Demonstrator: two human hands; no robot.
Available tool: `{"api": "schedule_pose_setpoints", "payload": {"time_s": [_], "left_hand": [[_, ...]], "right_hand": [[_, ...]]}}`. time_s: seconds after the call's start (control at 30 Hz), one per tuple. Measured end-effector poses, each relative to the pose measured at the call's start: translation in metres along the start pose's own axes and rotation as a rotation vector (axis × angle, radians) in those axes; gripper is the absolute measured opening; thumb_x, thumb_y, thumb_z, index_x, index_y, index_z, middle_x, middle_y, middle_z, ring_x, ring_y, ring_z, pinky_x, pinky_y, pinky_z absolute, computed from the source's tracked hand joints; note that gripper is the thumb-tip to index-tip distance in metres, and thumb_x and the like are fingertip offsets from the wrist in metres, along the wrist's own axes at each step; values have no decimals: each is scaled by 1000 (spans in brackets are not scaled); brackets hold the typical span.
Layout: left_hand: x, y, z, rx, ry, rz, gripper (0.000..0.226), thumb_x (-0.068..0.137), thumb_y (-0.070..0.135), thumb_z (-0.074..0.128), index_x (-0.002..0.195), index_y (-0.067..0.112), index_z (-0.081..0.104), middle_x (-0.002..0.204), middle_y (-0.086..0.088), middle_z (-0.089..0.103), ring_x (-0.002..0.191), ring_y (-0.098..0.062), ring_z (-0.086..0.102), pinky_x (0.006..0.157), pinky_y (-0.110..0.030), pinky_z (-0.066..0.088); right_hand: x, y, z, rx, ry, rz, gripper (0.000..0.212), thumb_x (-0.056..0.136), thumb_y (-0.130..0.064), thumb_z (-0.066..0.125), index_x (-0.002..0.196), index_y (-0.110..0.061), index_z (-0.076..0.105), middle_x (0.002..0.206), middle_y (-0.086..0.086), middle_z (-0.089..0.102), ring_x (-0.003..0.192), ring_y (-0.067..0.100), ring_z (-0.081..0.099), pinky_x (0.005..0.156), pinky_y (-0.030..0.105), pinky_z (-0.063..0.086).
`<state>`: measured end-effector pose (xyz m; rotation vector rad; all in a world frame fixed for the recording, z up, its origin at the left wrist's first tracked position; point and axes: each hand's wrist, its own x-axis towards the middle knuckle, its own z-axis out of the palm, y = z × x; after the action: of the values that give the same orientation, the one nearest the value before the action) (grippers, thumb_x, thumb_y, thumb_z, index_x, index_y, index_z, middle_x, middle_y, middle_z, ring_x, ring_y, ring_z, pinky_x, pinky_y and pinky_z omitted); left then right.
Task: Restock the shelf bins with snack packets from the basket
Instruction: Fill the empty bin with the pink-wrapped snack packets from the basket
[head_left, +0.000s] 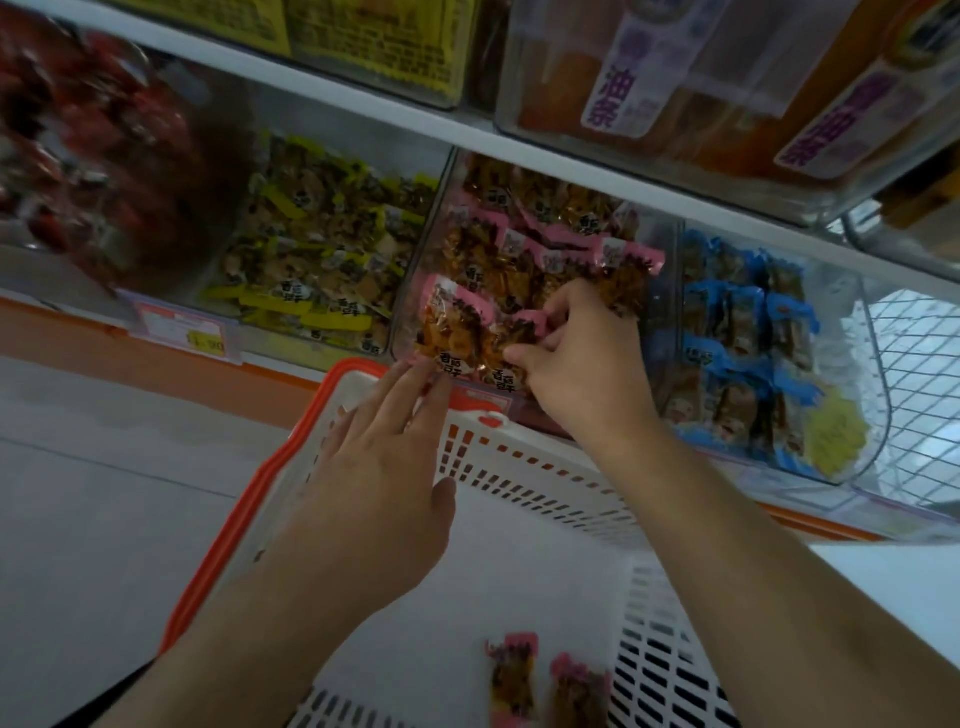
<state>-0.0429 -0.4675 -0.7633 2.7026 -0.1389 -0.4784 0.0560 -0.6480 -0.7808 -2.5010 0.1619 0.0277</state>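
Note:
A white basket (524, 470) with an orange rim stands below the shelf. Two pink-topped snack packets (511, 675) lie on its floor near the bottom edge. The clear middle bin (410, 280) holds several pink-edged packets. My right hand (582, 358) pinches pink-edged packets (511, 338) at the bin's front. My left hand (384, 457) reaches up with straight fingers, its fingertips touching the lower edge of another pink packet (452, 332) at the bin's front.
To the left stands a bin of yellow-edged packets (322, 260), further left red packets (78, 145). On the right is a bin of blue-edged packets (753, 332). An upper shelf carries bins of orange packages (701, 78). A price tag (187, 332) hangs on the shelf edge.

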Motion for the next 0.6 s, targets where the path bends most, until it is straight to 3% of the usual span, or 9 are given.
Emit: {"api": "schedule_pose_setpoints", "payload": {"time_s": [0.1,0.23,0.37,0.43,0.5,0.57,0.6], "left_hand": [[0,-1,0,-5,-13,3,88,105,43,48,162,33,-18,165,21,-29,150,-2,-30,130,-40,0],[-1,0,-1,-59,-5,-10,87,104,39,52,162,35,-12,166,23,-24,149,1,-26,130,-39,1],[0,-2,1,-128,25,1,82,103,36,55,164,36,1,168,25,-13,155,-3,-14,130,-41,10],[-1,-2,-1,-181,81,13,75,100,31,60,163,34,19,169,20,2,157,-10,6,127,-40,22],[-2,-3,-7,-206,156,21,65,97,25,64,157,28,37,167,13,21,152,-18,27,121,-40,35],[-3,-7,-13,-203,214,16,58,94,20,65,149,23,48,162,5,34,147,-25,35,119,-47,38],[-4,-9,-15,-187,227,-1,57,93,20,64,148,23,49,160,2,35,146,-29,34,119,-52,36]], "right_hand": [[-4,-3,1,-79,15,7,40,90,-38,84,110,-23,53,82,-5,64,74,10,64,68,34,56],[-15,-7,-11,-139,-4,-43,36,95,-39,77,116,-23,51,81,-7,67,73,10,67,63,28,53],[-44,-4,-35,-196,35,-135,16,101,-24,66,112,-23,55,83,-9,65,69,5,65,61,25,57],[-70,1,-47,-170,40,-174,15,98,-12,63,106,-23,57,82,-12,63,66,1,62,56,17,52],[-96,12,-52,-83,-48,-136,20,95,-4,58,100,-23,57,83,-13,63,70,-1,61,58,16,51],[-117,30,-44,-62,-218,-23,25,94,1,51,96,-24,57,87,-11,64,78,2,61,61,19,51],[-125,41,-34,-106,-335,41,28,93,2,48,97,-25,57,90,-9,64,83,6,61,69,27,56]]}}
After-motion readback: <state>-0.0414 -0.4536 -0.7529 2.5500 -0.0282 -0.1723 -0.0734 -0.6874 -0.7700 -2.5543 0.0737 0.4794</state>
